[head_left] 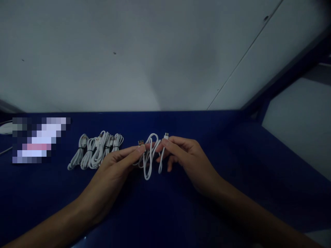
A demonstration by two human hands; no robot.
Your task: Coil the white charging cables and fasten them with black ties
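A white USB cable (148, 168) hangs in loose loops between my two hands, above the blue table. My left hand (119, 163) pinches it by the larger USB plug (141, 142), thumb on top. The smaller metal-tipped plug (166, 136) at the other end is held between the thumb and index finger of my right hand (187, 155). The other fingers of that hand curl below. Just left of my left hand lie several coiled white cables (89, 156) side by side, some with dark ties around the middle.
The blue table (165, 213) meets a pale wall panel (129, 69) at its back edge. At the far left are a pixelated patch (42, 139) and a white rounded object (6, 128) with a cord. A dark blue frame (263, 103) stands on the right.
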